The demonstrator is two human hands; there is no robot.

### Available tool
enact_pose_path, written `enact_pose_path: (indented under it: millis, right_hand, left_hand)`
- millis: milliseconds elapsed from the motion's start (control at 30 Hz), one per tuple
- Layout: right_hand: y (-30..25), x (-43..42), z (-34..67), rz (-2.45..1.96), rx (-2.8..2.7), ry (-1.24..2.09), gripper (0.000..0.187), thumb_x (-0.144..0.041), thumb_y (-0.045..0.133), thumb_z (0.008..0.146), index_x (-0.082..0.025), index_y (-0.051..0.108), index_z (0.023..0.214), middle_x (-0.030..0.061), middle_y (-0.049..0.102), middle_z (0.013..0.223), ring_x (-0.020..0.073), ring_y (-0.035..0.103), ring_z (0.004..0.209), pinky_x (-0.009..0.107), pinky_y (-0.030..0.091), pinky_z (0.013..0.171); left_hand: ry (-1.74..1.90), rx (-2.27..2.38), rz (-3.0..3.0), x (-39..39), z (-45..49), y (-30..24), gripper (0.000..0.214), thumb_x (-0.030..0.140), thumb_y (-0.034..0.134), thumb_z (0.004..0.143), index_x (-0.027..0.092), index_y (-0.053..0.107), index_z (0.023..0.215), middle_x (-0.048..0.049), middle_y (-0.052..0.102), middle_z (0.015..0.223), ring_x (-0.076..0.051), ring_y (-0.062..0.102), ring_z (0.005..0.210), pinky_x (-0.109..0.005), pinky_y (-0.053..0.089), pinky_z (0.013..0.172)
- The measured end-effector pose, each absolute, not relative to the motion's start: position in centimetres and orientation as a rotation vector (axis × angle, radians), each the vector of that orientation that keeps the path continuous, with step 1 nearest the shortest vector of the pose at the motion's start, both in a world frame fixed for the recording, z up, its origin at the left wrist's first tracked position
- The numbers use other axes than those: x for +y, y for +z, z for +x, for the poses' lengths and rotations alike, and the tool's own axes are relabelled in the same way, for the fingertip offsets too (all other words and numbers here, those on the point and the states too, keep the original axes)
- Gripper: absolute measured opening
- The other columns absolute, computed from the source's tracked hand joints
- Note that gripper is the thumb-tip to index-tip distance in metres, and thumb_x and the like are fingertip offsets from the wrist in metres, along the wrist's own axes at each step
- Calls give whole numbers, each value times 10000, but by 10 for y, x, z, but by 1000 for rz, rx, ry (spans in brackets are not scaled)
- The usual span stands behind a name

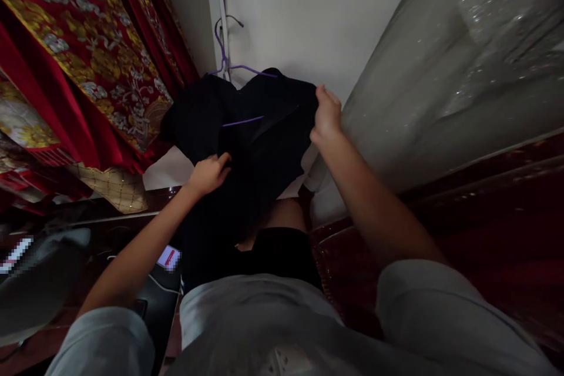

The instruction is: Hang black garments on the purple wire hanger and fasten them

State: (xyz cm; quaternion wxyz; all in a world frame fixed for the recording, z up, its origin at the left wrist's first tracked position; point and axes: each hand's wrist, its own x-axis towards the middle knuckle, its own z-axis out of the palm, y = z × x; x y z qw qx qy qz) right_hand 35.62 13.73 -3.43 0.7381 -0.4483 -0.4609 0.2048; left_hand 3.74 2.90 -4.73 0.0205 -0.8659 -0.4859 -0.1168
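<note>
A black shirt (264,153) hangs on a purple hanger (221,50), which is hooked against the wall in front of me. Its neck opening gapes, and the hanger's lower bar shows inside. My left hand (211,173) is closed on the shirt's front edge, left of the middle. Further up and to the right, my right hand (326,111) grips the shirt at its right shoulder or sleeve, thumb on top. The lower part of the shirt blends into my dark shorts, so its hem is hard to make out.
Red curtains (88,59) with gold and silver flowers hang at the left. On the right stands a large object (423,70) wrapped in plastic beside dark red wood (462,235). A black seat (158,299) and a grey rounded thing (44,288) are at lower left.
</note>
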Motion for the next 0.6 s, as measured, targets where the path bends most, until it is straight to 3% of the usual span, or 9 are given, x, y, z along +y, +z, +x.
enact_pose_path:
  millis: [67,133,200,267,400,500,600]
  right_hand:
    - [-29,126,348,-1025,-917,356,136,-302,570,935,-215,588,1037,63,625,1211,197,594,1250,441,433,1158]
    - [-29,101,331,-992,-899,244,252,-210,608,851,-230,571,1100,58,606,1255,185,580,1244,410,427,1152]
    - [-41,67,307,-919,-971,232,274,-223,604,833,-246,577,1104,50,619,1214,188,597,1186,387,482,1067]
    - [-61,34,279,-900,-1104,405,227,-298,646,838,-249,604,1055,48,650,1134,195,634,1076,357,525,952]
    - [-99,-7,232,-915,-1286,802,344,-425,781,765,-237,639,1017,55,697,1055,201,666,948,328,541,813]
    - [-100,-16,220,-905,-1296,843,315,-500,759,800,-233,649,927,46,710,934,205,673,880,337,549,783]
    - [-88,-24,225,-897,-1346,786,251,-479,757,830,-236,702,861,42,731,866,222,682,837,370,552,790]
  left_hand:
    - [-697,-1545,-2667,22,40,-57,175,312,604,998,196,655,1118,-84,693,928,-245,678,881,-351,526,821]
    - [-1143,-1554,-2587,15,48,-65,88,281,648,965,200,628,936,-45,672,865,-207,655,846,-331,520,835]
    - [-1602,-1568,-2454,8,60,-68,88,223,661,933,203,590,884,-26,665,878,-175,650,839,-306,526,831]
    - [-1985,-1587,-2348,1,73,-67,101,199,671,906,212,591,966,-23,660,946,-154,662,838,-282,547,793]
    - [-2424,-1494,-2354,-19,97,-52,419,239,753,853,260,532,1207,-32,627,1061,-136,674,798,-253,578,701]
    - [-2573,-1449,-2259,-35,106,-44,564,324,806,850,318,473,1306,-25,609,1050,-126,654,726,-257,572,656]
    - [-2733,-1421,-2026,-47,104,-49,633,398,788,878,369,405,1381,-45,622,1160,-157,693,817,-295,603,733]
